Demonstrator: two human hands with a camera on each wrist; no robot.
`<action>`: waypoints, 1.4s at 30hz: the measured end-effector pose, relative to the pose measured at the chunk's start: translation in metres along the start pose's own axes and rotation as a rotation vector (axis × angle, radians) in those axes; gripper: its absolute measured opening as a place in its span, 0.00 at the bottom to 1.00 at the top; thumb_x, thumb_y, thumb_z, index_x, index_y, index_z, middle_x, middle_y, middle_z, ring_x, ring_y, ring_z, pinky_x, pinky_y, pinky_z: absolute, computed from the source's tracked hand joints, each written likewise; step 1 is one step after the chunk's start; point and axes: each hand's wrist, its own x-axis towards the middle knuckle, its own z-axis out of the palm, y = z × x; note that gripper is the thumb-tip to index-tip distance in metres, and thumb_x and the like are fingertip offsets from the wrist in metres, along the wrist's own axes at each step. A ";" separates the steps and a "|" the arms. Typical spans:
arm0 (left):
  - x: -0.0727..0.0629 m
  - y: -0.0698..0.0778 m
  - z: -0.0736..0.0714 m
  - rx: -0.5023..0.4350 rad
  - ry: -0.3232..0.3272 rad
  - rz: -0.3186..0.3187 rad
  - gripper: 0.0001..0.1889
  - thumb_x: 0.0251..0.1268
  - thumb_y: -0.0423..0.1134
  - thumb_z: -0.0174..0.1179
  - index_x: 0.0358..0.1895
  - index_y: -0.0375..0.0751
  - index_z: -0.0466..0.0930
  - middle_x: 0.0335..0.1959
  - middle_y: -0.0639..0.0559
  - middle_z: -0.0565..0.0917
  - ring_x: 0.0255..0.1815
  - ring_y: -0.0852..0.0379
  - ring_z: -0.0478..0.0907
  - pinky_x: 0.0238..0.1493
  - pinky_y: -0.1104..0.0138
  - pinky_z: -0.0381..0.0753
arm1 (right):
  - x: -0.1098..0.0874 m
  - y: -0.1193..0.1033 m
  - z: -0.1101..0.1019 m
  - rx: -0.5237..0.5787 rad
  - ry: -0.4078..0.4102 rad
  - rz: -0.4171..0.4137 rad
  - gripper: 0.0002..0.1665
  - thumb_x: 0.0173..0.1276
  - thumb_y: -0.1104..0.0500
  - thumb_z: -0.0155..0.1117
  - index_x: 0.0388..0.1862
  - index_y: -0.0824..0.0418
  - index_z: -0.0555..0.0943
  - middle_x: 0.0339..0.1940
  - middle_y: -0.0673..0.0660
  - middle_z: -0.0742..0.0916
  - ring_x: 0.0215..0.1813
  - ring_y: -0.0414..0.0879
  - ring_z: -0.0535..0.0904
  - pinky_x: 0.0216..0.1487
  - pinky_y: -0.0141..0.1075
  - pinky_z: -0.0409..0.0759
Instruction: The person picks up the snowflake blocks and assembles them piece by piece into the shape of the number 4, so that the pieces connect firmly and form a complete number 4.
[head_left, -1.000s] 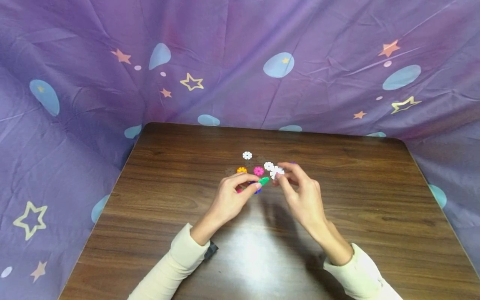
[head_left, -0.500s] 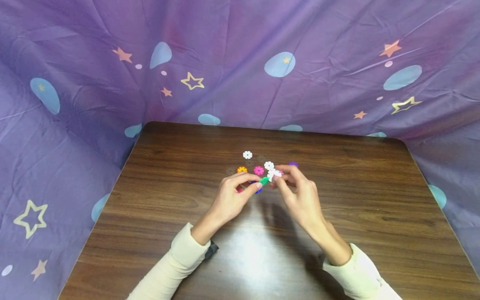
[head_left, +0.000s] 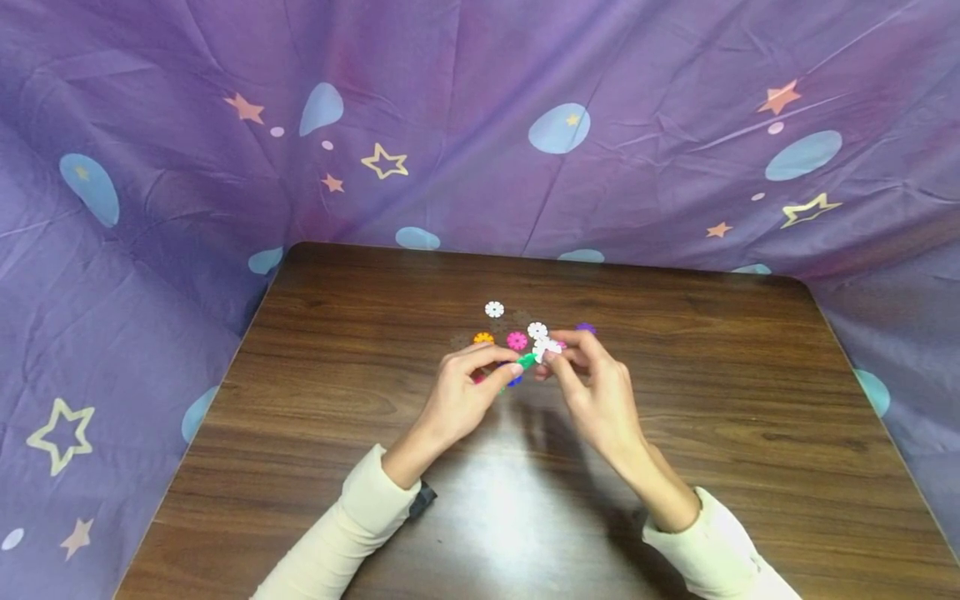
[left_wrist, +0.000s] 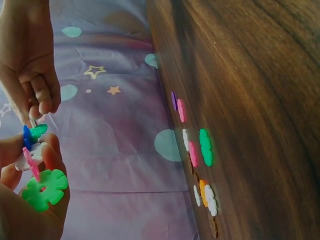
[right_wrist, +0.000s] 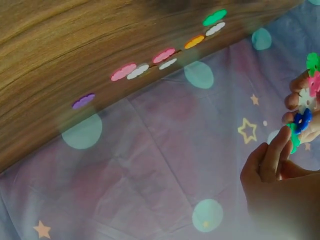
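Observation:
My left hand [head_left: 457, 392] holds a chain of interlocking flower-shaped plastic discs between thumb and fingers. In the left wrist view the chain runs from a light green disc [left_wrist: 46, 190] through a pink disc [left_wrist: 30, 162] and a white one to a blue disc [left_wrist: 26, 137] and a darker green disc [left_wrist: 38, 131]. Thumb and index finger of my right hand [head_left: 607, 396] pinch a white disc [head_left: 545, 350]. That white disc meets the chain's green end disc [head_left: 527, 362] above the table. My right fingers mostly hide it in the right wrist view.
Loose discs lie on the wooden table [head_left: 337, 333] beyond the hands: white [head_left: 494, 309], orange [head_left: 483, 338], pink [head_left: 517, 341], another white [head_left: 537, 331] and purple [head_left: 586, 329]. A green disc [left_wrist: 206, 147] lies closer in. A purple patterned curtain [head_left: 480, 125] surrounds the table's back and sides.
My right hand has moved slightly left and brought the white disc up against the green end disc. The purple disc shows more now. My left hand has stayed nearly still.

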 end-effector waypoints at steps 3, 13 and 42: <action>0.001 0.000 0.000 -0.019 0.009 0.012 0.07 0.65 0.35 0.71 0.43 0.40 0.91 0.41 0.48 0.92 0.39 0.59 0.83 0.38 0.72 0.81 | 0.000 -0.001 0.002 0.015 0.000 0.008 0.14 0.75 0.63 0.64 0.57 0.63 0.81 0.30 0.52 0.92 0.36 0.46 0.91 0.46 0.19 0.78; 0.002 -0.002 0.000 -0.058 0.027 0.048 0.06 0.64 0.33 0.71 0.42 0.37 0.92 0.40 0.46 0.92 0.41 0.53 0.86 0.43 0.70 0.84 | 0.000 -0.004 0.006 0.088 -0.021 0.073 0.15 0.76 0.65 0.63 0.59 0.65 0.79 0.32 0.56 0.93 0.35 0.42 0.90 0.44 0.21 0.82; 0.004 -0.001 -0.008 0.099 -0.156 -0.144 0.07 0.70 0.37 0.66 0.47 0.42 0.88 0.39 0.48 0.90 0.34 0.60 0.82 0.37 0.73 0.81 | 0.007 0.027 -0.009 -0.041 -0.191 0.124 0.19 0.81 0.50 0.58 0.64 0.56 0.80 0.37 0.55 0.91 0.40 0.51 0.89 0.43 0.32 0.84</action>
